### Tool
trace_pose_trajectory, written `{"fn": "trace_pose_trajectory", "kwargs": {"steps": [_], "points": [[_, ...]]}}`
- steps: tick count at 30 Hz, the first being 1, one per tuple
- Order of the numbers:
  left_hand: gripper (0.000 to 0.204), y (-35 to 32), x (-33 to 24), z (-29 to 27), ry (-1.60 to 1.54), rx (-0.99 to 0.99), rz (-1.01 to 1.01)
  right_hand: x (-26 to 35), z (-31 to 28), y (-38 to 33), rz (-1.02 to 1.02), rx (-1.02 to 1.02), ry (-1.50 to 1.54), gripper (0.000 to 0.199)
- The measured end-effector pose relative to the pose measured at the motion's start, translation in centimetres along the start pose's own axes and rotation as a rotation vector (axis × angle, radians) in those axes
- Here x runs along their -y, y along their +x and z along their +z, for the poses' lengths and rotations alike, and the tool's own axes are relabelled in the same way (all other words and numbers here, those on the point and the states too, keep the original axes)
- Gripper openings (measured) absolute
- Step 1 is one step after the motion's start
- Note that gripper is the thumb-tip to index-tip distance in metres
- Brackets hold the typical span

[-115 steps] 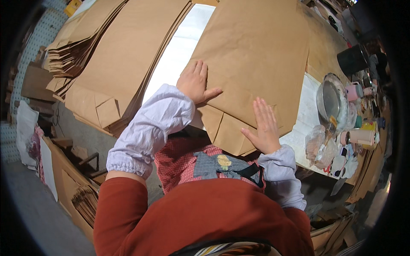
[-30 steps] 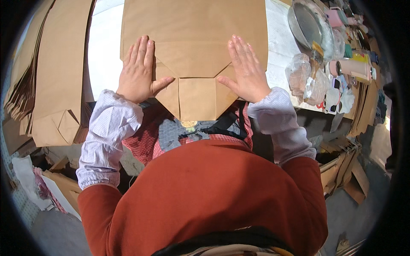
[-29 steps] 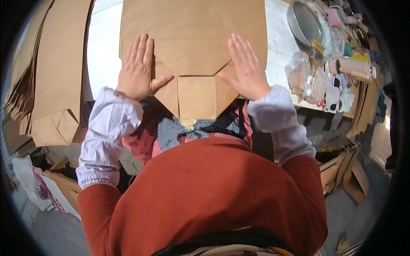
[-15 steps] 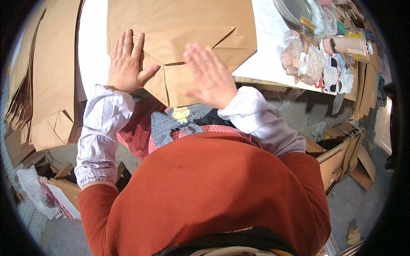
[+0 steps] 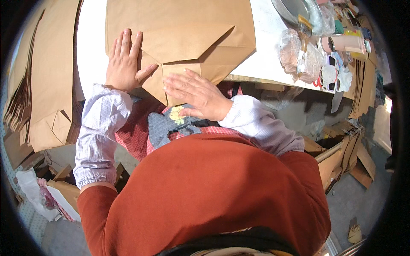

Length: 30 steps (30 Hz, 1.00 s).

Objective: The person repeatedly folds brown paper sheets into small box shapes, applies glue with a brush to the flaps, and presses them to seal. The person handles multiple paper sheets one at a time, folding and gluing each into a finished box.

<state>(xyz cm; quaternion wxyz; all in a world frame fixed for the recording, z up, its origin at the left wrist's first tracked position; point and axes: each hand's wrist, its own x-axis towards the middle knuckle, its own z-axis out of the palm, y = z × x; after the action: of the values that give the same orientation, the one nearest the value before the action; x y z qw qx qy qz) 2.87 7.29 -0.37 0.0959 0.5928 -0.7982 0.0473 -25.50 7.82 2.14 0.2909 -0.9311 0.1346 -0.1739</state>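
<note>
A large brown paper bag lies flat on the white-covered table, its folded bottom end toward me. My left hand rests flat on the bag's left edge, fingers stretched away from me and thumb out to the side over the folds. Across the near flap of the folded end lies my right hand, palm down, with its fingers extended to the left. Neither hand grips anything. Part of the near flap is hidden under the right hand.
Stacked brown paper bags stand at the left. On the right of the table are a brush, plastic-wrapped bundles, a pink bottle, sunglasses and a metal basin. Cardboard lies below.
My right hand has moved nearer to me and slightly left, from the middle of the folds down onto the near flap. My left hand stays in place on the bag.
</note>
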Motion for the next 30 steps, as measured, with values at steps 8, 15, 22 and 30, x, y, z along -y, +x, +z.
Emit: {"fn": "trace_pose_trajectory", "kwargs": {"steps": [8,15,22,30], "points": [[0.091,1.7,-1.8,-2.8,0.098,0.265,-0.087,-3.9,-7.8,2.0,0.301,-0.217,-0.423,0.067],[0.083,2.6,-3.8,-3.3,-0.144,0.262,-0.025,-5.2,-2.4,4.3,0.245,-0.064,-0.371,0.099],[0.082,0.6,1.6,-2.4,-0.296,0.111,0.097,-8.5,-7.1,0.3,0.393,-0.123,-0.11,0.083],[0.054,7.3,-2.0,-4.0,-0.568,-0.212,-0.313,-12.6,-7.5,2.6,0.596,-0.47,0.333,0.023]]}}
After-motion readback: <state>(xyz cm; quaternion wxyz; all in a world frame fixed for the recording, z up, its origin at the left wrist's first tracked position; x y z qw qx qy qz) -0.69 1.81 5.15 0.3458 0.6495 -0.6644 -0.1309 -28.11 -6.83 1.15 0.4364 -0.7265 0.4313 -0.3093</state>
